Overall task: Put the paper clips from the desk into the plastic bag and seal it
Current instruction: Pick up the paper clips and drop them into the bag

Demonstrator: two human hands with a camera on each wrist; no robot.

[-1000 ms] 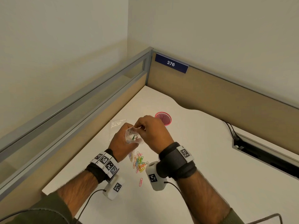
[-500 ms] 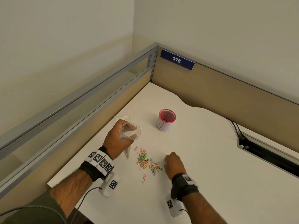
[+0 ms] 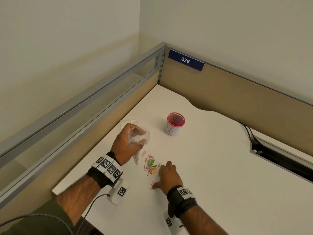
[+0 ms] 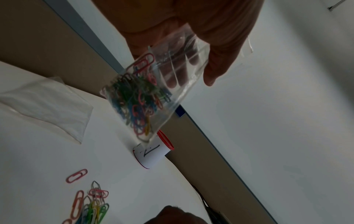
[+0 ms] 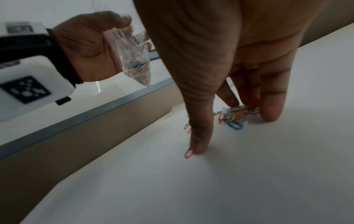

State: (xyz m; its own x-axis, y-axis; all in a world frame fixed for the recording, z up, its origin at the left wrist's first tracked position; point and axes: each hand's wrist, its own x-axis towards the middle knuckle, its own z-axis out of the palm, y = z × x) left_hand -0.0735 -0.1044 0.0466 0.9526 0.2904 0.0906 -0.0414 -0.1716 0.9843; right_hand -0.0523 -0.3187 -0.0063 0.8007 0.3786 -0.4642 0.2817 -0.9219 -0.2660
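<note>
My left hand (image 3: 142, 137) grips a small clear plastic bag (image 3: 136, 157) by its mouth and holds it open above the desk. Several coloured paper clips lie in its bottom (image 4: 138, 103). A pile of coloured paper clips (image 3: 150, 166) lies on the white desk (image 3: 220, 167) just right of that hand. My right hand (image 3: 160, 175) rests on the desk with straight fingers (image 5: 270, 106) touching the pile's right side. Its thumb (image 5: 199, 144) presses on a lone pink clip (image 3: 152, 185). Another pink clip (image 3: 143, 153) lies apart, at the pile's far left.
A white cup with a red rim (image 3: 175, 123) stands beyond the pile. A second clear bag (image 4: 44, 103) lies flat on the desk near the left partition (image 3: 101, 92). A cable slot (image 3: 279, 160) with black cables runs along the right.
One second ago my right hand was at the bag's mouth. It has come down to the desk and now lies against the clip pile. My left hand still holds the bag up.
</note>
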